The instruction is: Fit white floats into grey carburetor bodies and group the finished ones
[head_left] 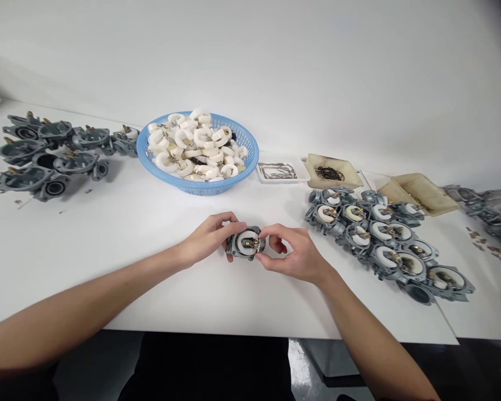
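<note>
A grey metal carburetor body (245, 255) is held just over the white table, its bowl side facing up. My left hand (212, 236) grips it from the left, thumb on the rim and fingers curled beneath. Inside the bowl sits a white ring-shaped float (242, 240) around brass parts. On the other side, the thumb and index finger of my right hand (294, 253) close on the metal hinge end of the float. Whether a small pin is between those fingertips is too small to tell.
A blue basket (198, 188) heaped with white floats stands behind my hands. Carburetor bodies (54, 161) lie at left; several with floats (359, 236) lie at right. Small trays with thin pins (278, 171), black rings (329, 174) and brass-coloured bits (421, 201) line the back.
</note>
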The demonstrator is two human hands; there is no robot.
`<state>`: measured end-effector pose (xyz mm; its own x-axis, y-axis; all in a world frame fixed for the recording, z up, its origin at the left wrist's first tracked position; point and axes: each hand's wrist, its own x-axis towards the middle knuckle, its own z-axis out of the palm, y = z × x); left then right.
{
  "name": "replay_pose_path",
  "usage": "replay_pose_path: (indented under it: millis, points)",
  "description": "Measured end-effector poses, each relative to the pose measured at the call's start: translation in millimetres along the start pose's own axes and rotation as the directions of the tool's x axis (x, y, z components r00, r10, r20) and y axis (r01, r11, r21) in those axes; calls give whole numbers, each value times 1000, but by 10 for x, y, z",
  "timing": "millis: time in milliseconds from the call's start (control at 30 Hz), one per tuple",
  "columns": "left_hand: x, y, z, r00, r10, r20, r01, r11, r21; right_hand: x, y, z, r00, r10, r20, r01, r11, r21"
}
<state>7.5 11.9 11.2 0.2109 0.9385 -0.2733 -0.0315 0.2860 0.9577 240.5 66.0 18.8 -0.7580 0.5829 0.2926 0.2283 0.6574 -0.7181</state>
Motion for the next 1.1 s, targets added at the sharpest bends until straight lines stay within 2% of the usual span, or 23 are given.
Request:
replay_pose_path:
  millis: [1100]
  points:
    - [2,5,3,1000,0,4,0,1000,-5,-2,-7,-16,1000,15,12,-14,1000,-10]
